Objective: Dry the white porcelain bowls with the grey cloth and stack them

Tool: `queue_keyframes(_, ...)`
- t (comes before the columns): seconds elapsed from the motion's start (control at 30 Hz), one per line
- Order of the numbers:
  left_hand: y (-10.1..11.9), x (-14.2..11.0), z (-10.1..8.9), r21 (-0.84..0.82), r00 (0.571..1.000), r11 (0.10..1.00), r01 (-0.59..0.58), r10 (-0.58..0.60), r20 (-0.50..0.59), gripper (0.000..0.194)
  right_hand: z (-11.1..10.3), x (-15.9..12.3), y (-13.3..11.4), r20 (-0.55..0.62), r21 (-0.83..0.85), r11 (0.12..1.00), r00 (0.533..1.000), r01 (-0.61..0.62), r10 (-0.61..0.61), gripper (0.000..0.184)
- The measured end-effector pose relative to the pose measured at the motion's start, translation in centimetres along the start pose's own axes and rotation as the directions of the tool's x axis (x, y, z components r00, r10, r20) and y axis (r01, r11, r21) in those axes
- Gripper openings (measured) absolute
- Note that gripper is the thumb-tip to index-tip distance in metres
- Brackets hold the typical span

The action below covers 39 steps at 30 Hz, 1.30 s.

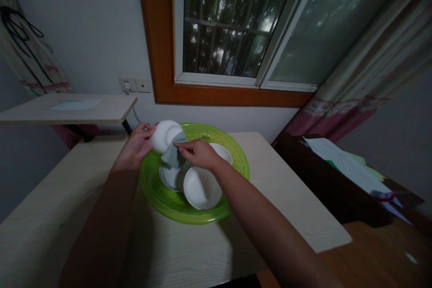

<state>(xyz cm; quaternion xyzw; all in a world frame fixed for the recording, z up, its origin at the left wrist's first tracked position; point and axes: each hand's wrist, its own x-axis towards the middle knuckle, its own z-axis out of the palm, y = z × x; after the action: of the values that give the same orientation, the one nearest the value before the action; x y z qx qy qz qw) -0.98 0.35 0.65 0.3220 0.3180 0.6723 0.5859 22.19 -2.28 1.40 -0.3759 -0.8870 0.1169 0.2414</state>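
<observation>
My left hand [137, 144] is closed around a small white bowl [164, 134], tilted on its side above a green plastic basin [236, 155]. A grey cloth [173, 155] is pinched in my right hand [199, 153] and pressed against the bowl's lower side. Inside the basin lie another white bowl [201, 188], upright near the front, a white plate [170, 177] partly under the cloth, and the rim of a third white dish [222, 152] behind my right wrist.
The basin sits on a light wooden table [84, 216] below a window. A smaller raised tabletop [40, 110] with a sheet of paper stands at the left. A dark cabinet [324, 175] with papers on it is at the right, beside a curtain.
</observation>
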Motion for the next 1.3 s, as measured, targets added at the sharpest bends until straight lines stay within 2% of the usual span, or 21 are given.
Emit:
queue_keyframes(0.1, 0.2, -0.4, 0.2, 0.017, 0.999, 1.000, 0.016, -0.017, 0.042, 0.027, -0.2, -0.1, -0.4, 0.040, 0.029, 0.999, 0.999, 0.021, -0.022, 0.041)
queue_keyframes(0.2, 0.3, -0.8, 0.3, 0.034, 0.996, 0.999, 0.033, -0.035, 0.078, 0.027, -0.1, 0.0, -0.7, 0.018, -0.019, 1.000, 1.000, 0.016, -0.016, 0.049)
queue_keyframes(0.3, 0.2, -0.7, 0.2, 0.026, 0.997, 0.999, 0.025, -0.027, 0.077, 0.029, 0.1, 0.2, -0.6, -0.029, -0.107, 0.992, 0.998, -0.062, 0.060, 0.056)
queue_keyframes(0.43, -0.3, 0.1, -0.3, 0.007, 0.999, 1.000, -0.006, 0.006, 0.049, 0.033, 0.2, 0.5, 0.0, -0.081, -0.175, 0.966, 0.981, -0.190, 0.178, 0.048)
queue_keyframes(0.5, -0.5, 0.5, -0.5, 0.004, 0.999, 1.000, -0.024, 0.023, 0.029, 0.033, 0.2, 0.5, 0.4, -0.080, -0.158, 0.965, 0.977, -0.208, 0.197, 0.043)
queue_keyframes(0.7, -0.4, 0.5, -0.3, 0.010, 1.000, 1.000, -0.021, 0.021, -0.006, 0.030, 0.5, 0.1, 1.0, 0.043, 0.055, 0.998, 0.999, -0.033, 0.031, 0.039)
queue_keyframes(0.93, 0.3, -0.7, 0.6, 0.024, 0.999, 0.999, 0.024, -0.024, 0.020, 0.027, 0.4, 0.1, 0.3, 0.053, 0.149, 0.986, 0.995, 0.078, -0.087, 0.062)
queue_keyframes(1.03, 0.3, -0.8, 0.6, 0.017, 0.999, 0.999, 0.033, -0.034, 0.040, 0.025, 0.4, 0.1, 0.4, 0.048, 0.103, 0.993, 0.997, 0.050, -0.055, 0.067)
queue_keyframes(1.2, 0.0, -0.2, 0.1, -0.007, 0.999, 1.000, 0.003, -0.003, 0.053, 0.026, 0.7, 0.3, 1.1, -0.035, 0.019, 0.998, 0.997, -0.066, 0.067, 0.062)
queue_keyframes(1.3, -0.2, -0.1, -0.1, -0.016, 0.998, 1.000, -0.014, 0.015, 0.056, 0.026, 0.9, 0.6, 1.7, -0.108, 0.029, 0.998, 0.992, -0.055, 0.058, 0.058)
